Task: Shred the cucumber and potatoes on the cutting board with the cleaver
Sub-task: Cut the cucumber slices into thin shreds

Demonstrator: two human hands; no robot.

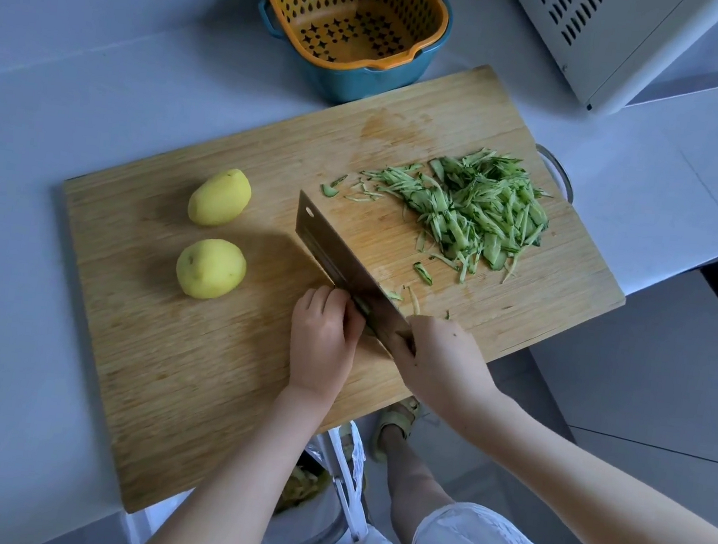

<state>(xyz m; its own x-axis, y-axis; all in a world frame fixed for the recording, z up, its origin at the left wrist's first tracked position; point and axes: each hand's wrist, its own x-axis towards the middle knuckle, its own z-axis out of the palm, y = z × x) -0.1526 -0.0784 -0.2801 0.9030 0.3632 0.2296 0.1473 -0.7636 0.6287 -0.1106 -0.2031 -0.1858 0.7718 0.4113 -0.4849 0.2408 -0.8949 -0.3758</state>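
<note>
Right hand (432,357) grips cleaver (341,251) handle, left hand (321,344) curled, pinning cucumber stub (361,306) lower centre, likely wet, slippery; potatoes (211,268) look firm, roll-prone.

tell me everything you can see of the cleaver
The cleaver has a broad, rectangular, dark metal blade with a small hole near its far top corner. It stands edge-down at the wooden cutting board, running diagonally away from the person. The right hand grips its handle, which is hidden. The left hand holds a small cucumber piece against the blade's left side.
</note>
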